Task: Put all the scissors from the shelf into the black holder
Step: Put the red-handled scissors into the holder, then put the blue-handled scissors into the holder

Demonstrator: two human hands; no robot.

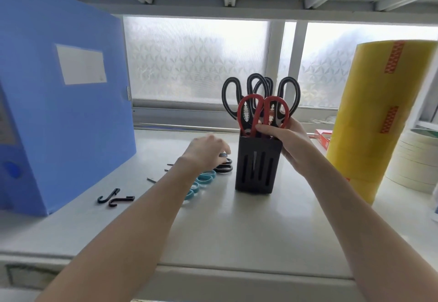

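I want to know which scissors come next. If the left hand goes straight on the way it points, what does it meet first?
Most likely the black-handled scissors lying flat on the shelf: the left hand hovers directly over their handles, fingers pointing down-right. Contact is unclear, as motion blur hides it.

The holder (257, 166) stands mid-shelf (237, 225) with several scissors upright in it. Just left of the holder more scissors (206, 177) lie flat on the shelf; further left lie two hooks (116, 197), and beyond them stands a file box (59, 112). Right of the holder stand tape rolls (379, 121). Behind the holder is a window (196, 62).
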